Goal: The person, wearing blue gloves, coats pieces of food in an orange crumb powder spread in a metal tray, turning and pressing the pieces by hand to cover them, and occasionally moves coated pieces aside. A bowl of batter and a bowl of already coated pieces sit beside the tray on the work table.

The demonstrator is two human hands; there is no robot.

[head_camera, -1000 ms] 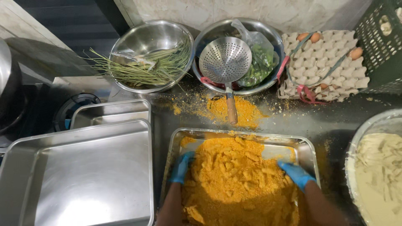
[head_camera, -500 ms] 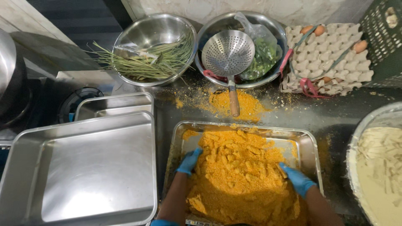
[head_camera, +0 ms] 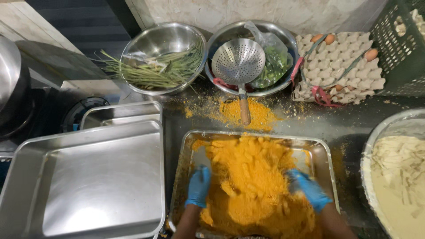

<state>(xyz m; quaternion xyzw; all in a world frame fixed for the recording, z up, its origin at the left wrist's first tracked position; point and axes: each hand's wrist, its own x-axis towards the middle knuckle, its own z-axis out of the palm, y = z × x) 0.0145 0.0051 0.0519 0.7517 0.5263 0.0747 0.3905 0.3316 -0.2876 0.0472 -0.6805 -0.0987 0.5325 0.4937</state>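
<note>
Both gloved hands, left [head_camera: 198, 186] and right [head_camera: 310, 190], spread flat, flank the orange crumb heap [head_camera: 254, 181].

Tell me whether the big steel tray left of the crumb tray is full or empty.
Empty: the big steel tray shows only bare shiny metal, unlike the crumb tray heaped with orange coating.

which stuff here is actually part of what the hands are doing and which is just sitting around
In use:
- left hand, blue-gloved, in the crumb
- right hand, blue-gloved, in the crumb
- orange crumb heap
- steel tray holding it

Lying about:
- empty trays
- bowl of green stalks
- perforated skimmer
- egg carton
- bowl of pale strips
</note>
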